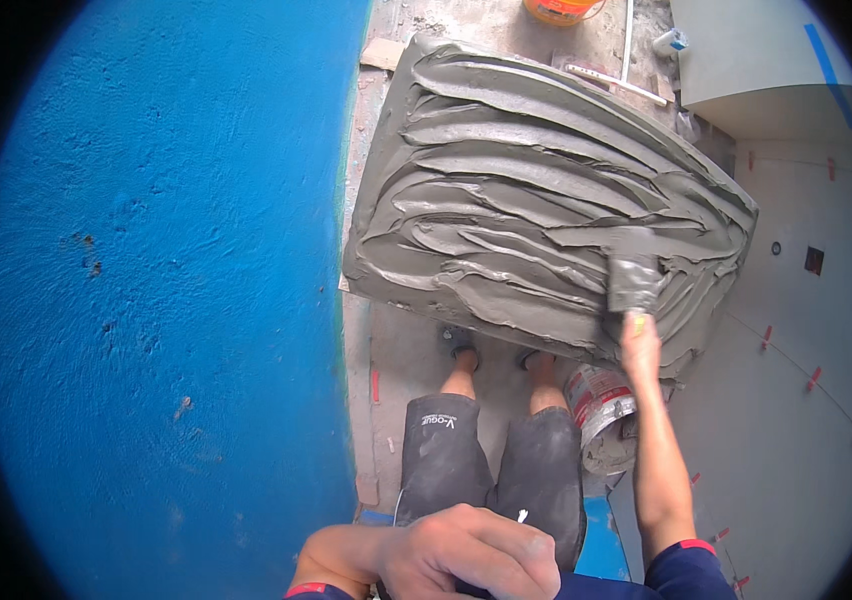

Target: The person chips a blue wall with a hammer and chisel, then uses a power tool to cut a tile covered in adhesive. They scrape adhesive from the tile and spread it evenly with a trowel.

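Note:
My right hand (640, 345) is closed round the handle of a putty knife (632, 285), its wide blade smeared grey and somewhat blurred. The blade rests on or just over thick grey mortar (506, 180), which lies in wavy ridges across a large slab (348, 262). Most of the slab's surface is hidden beneath the mortar; its corners and thin edges show. Close to my body, at the lower edge, my left hand (476, 552) is curled into a fist. Its palm is turned out of sight, so anything inside cannot be made out.
A bucket (601, 400) smeared with mortar stands beside my right leg, under the slab's near edge. A rough blue wall (176, 300) rises on the left. Pale tiles with red clips (814, 378) cover the right side. An orange bucket (561, 10) and white pipe (616, 82) lie beyond the slab.

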### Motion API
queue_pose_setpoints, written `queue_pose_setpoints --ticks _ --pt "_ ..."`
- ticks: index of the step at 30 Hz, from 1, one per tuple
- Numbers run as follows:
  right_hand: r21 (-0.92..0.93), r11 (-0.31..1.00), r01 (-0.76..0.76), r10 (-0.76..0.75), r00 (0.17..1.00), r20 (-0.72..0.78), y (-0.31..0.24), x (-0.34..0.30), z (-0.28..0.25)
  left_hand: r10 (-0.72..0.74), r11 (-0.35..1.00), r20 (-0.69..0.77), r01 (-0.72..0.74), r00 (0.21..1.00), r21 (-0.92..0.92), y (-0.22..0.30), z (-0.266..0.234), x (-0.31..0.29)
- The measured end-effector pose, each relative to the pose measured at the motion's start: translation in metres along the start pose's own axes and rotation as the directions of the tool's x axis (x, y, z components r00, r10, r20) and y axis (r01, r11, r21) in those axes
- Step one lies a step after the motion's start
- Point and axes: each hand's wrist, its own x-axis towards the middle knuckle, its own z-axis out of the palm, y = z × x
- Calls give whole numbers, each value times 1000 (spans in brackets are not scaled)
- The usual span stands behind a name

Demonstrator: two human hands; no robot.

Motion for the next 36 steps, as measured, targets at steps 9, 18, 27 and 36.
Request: queue_pose_setpoints --ticks 9,18,27,36 --pt "783 353 -512 170 858 484 -117 29 42 105 994 -151 -100 983 36 30 -22 -31" --pt "170 978 119 -179 901 396 -204 -42 87 -66 988 -7 64 998 -141 34 -15 -68" --pt "636 639 -432 326 901 284 9 -50 33 -51 966 69 66 996 -250 34 -34 -67" --pt "760 369 -535 98 836 540 -185 -28 98 -298 942 -314 224 901 -251 -17 -75 -114"
